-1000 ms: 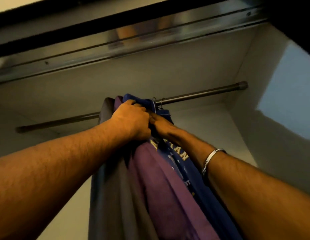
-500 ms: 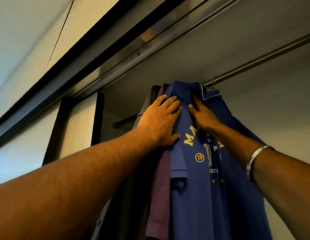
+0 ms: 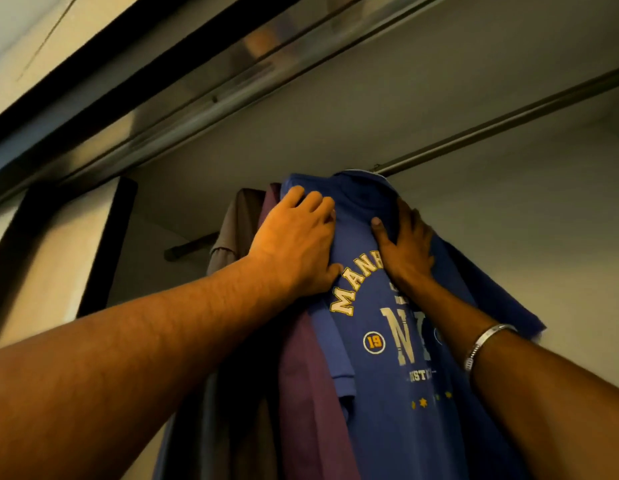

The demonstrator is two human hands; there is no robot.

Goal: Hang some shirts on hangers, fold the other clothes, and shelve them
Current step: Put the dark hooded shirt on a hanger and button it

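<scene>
Left hand: the left hand (image 3: pixel 297 242) lies flat at centre frame, fingers straight and pressed on the left shoulder of the blue shirt (image 3: pixel 398 358).
Right hand: the right hand (image 3: pixel 406 245), just right of centre, rests with fingers spread on the shirt's chest near the collar; a bracelet (image 3: pixel 486 342) circles the wrist.
Blue shirt: hangs from the rail (image 3: pixel 508 128) running to the upper right; yellow and white lettering faces the camera, one sleeve flares out to the right.
Neighbours: a purple shirt (image 3: pixel 311 393) touches it on the left, and a grey-brown garment (image 3: pixel 231 230) hangs beyond that.
Progress: three garments appear hung; this one seems in its final smoothing.
Left to do: folding and shelving; no folded clothes or shelf are in view.
</scene>
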